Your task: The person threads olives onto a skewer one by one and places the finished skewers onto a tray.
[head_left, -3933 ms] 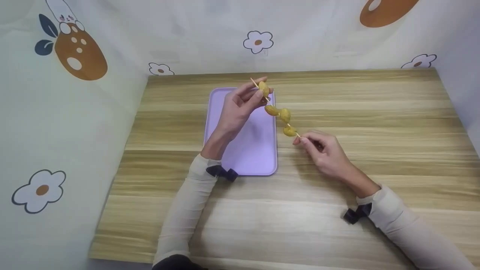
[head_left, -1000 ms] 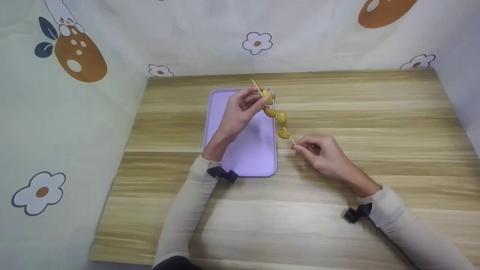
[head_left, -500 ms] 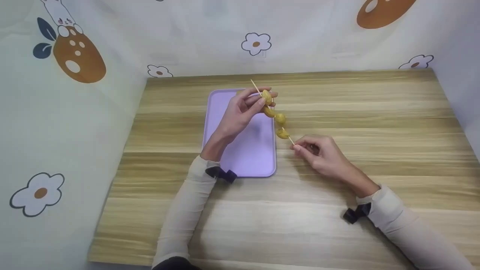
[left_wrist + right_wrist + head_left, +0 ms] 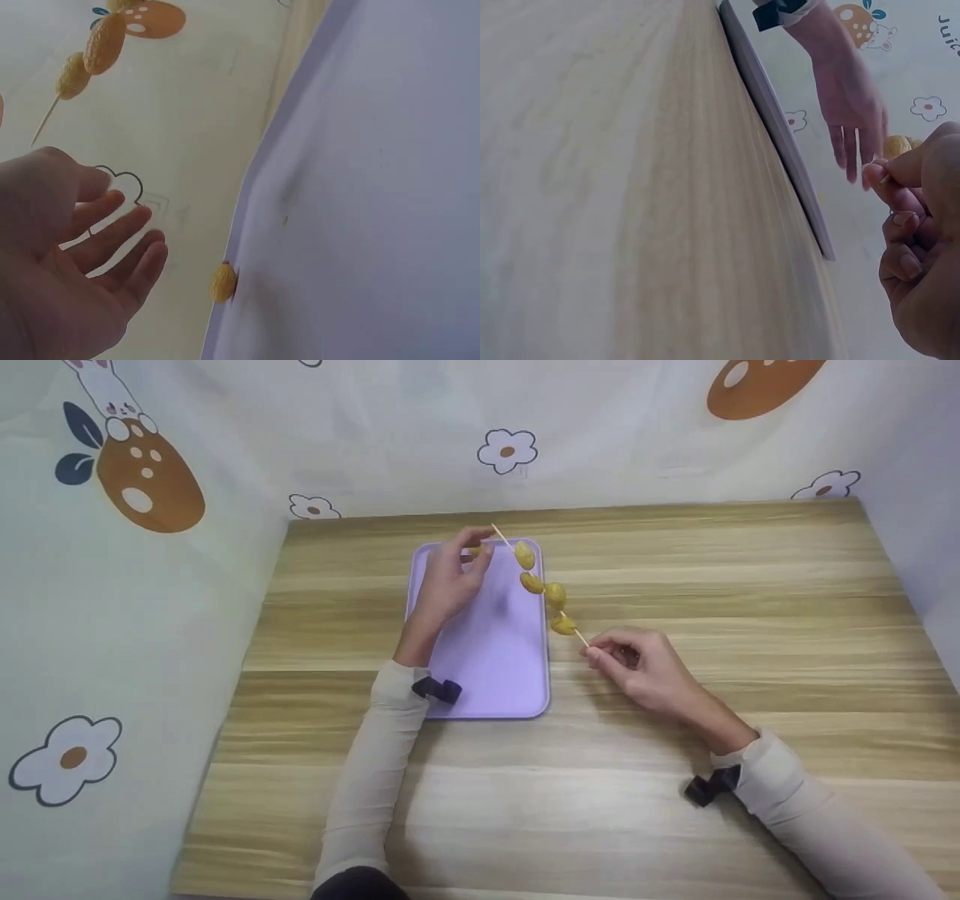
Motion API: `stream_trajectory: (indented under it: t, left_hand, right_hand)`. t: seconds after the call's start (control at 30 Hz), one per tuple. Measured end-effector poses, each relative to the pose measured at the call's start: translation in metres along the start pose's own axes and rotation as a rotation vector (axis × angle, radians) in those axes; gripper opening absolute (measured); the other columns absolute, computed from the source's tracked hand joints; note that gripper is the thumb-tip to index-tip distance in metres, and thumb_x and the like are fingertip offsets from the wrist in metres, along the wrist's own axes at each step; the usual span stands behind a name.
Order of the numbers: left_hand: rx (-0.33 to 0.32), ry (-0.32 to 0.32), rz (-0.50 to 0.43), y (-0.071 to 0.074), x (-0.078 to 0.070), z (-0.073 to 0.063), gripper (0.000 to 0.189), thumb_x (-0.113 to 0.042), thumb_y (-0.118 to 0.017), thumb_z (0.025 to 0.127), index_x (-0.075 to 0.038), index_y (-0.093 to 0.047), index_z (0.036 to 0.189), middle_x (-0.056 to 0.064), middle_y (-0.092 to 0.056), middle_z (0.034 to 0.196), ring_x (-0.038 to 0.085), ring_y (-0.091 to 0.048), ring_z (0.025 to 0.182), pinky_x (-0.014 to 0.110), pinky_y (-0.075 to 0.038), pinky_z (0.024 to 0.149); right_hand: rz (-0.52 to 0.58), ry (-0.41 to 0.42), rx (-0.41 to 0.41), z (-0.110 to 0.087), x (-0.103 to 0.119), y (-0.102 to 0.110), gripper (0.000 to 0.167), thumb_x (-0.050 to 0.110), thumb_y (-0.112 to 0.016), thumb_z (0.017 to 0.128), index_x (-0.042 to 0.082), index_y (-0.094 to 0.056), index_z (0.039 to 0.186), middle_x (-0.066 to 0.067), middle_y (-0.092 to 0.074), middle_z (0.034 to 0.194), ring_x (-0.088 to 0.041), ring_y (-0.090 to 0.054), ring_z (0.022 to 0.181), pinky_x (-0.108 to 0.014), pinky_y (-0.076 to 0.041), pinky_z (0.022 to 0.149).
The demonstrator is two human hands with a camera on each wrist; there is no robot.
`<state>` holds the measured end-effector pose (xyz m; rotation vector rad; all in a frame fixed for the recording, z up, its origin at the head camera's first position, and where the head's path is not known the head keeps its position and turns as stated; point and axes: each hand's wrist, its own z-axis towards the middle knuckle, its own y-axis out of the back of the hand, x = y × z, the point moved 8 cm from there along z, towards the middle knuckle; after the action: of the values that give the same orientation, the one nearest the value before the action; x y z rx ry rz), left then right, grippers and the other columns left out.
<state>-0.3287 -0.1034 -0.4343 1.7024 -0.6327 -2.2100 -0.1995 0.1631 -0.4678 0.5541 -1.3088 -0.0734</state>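
A thin wooden skewer (image 4: pixel 582 639) carries several wrinkled, oval yellow fruits (image 4: pixel 555 595), whose exact kind I cannot tell. My right hand (image 4: pixel 641 667) pinches its lower end between thumb and fingertips, tilting it up over the right side of a lilac tray (image 4: pixel 491 667). Beside the bare upper tip is my left hand (image 4: pixel 450 581); in the left wrist view it holds nothing, its fingers loosely bent and apart. One loose yellow fruit (image 4: pixel 223 283) lies at the tray's far edge, mostly covered by the left fingers in the head view.
The tray lies on a wood-grain table (image 4: pixel 712 585). Behind and to the left stands a pale wall covering (image 4: pixel 405 435) printed with flowers and orange fruit shapes. A tiny yellowish crumb (image 4: pixel 285 220) is on the tray.
My left hand has let go of the topmost fruit and moved left, off the skewer. Earlier, the fruits shifted nearer the upper tip, baring more stick by my right hand, which keeps its pinch.
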Motion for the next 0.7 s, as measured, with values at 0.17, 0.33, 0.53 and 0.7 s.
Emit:
stream_trajectory:
  t: [0.17, 0.33, 0.53, 0.7]
  left_hand:
    - [0.046, 0.051, 0.255, -0.004, 0.015, 0.009, 0.036, -0.012, -0.063, 0.110, -0.012, -0.066, 0.146, 0.009, -0.067, 0.151, 0.027, -0.057, 0.147, 0.041, -0.047, 0.127]
    - [0.106, 0.092, 0.350, -0.012, 0.025, 0.014, 0.040, -0.007, -0.061, 0.109, -0.009, -0.064, 0.149, 0.013, -0.063, 0.154, 0.030, -0.053, 0.150, 0.042, -0.043, 0.130]
    - [0.131, 0.091, 0.416, -0.017, 0.030, 0.014, 0.038, -0.002, -0.065, 0.104, 0.000, -0.067, 0.142, 0.019, -0.060, 0.154, 0.036, -0.053, 0.148, 0.045, -0.042, 0.130]
    - [0.074, 0.108, 0.398, -0.016, 0.034, 0.016, 0.035, -0.004, -0.068, 0.104, -0.002, -0.069, 0.139, 0.017, -0.064, 0.145, 0.033, -0.061, 0.138, 0.042, -0.051, 0.122]
  right_hand:
    - [0.002, -0.012, -0.004, 0.000, -0.004, 0.000, 0.012, 0.016, -0.077, 0.103, 0.006, -0.083, 0.105, -0.004, -0.078, 0.087, -0.008, -0.057, 0.066, -0.016, -0.044, 0.054]
    - [0.004, -0.016, -0.007, 0.001, -0.005, 0.000, 0.011, 0.015, -0.077, 0.103, 0.007, -0.083, 0.105, -0.004, -0.079, 0.086, -0.007, -0.056, 0.065, -0.015, -0.043, 0.053]
    - [-0.018, 0.005, -0.013, 0.003, -0.005, 0.004, 0.010, 0.013, -0.077, 0.102, 0.006, -0.083, 0.104, -0.005, -0.077, 0.084, -0.007, -0.055, 0.065, -0.015, -0.042, 0.054]
    - [-0.021, 0.005, -0.023, 0.004, -0.006, 0.006, 0.009, 0.012, -0.077, 0.102, 0.006, -0.083, 0.104, -0.004, -0.078, 0.085, -0.007, -0.056, 0.066, -0.015, -0.044, 0.055]
